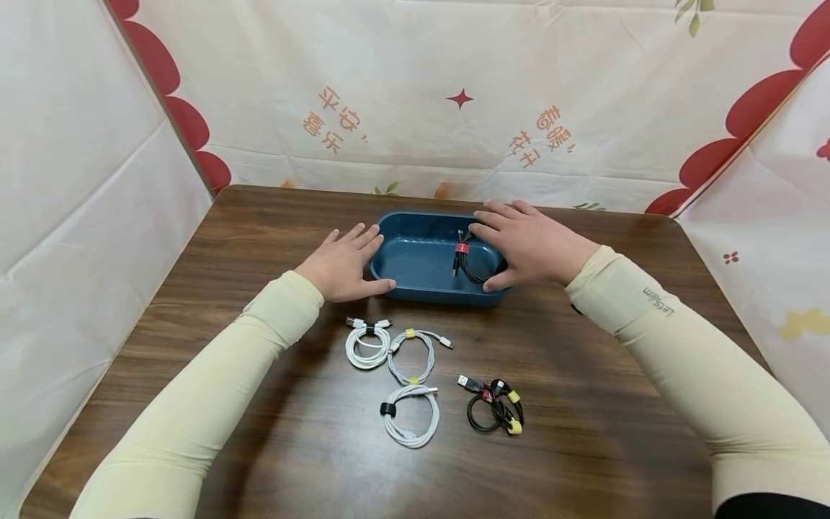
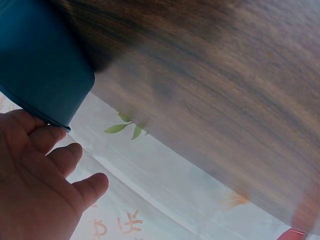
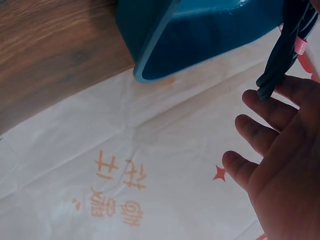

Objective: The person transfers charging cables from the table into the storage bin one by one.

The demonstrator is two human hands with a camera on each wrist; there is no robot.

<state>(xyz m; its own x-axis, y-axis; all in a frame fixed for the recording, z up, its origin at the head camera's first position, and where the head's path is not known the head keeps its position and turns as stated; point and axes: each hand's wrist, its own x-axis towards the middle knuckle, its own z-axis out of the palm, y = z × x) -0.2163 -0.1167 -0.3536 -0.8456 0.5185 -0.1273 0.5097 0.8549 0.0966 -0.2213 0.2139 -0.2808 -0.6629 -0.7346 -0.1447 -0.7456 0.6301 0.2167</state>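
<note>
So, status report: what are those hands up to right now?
Left hand flat against blue tray. Right hand over black cable in tray. Nothing in the way.

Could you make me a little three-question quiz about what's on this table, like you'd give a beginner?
1. Multiple choice: what lies inside the blue tray? A) a white cable, B) a black cable with a red tie, C) nothing.
2. True or false: the left hand is lifting a white cable off the table.
3. How many white cable coils lie on the table in front of the tray?

Key:
1. B. The black cable with its red tie sits at the tray's right end, by the right hand.
2. False. The left hand rests flat against the tray's left end.
3. Three, beside a black cable bundle.
</note>
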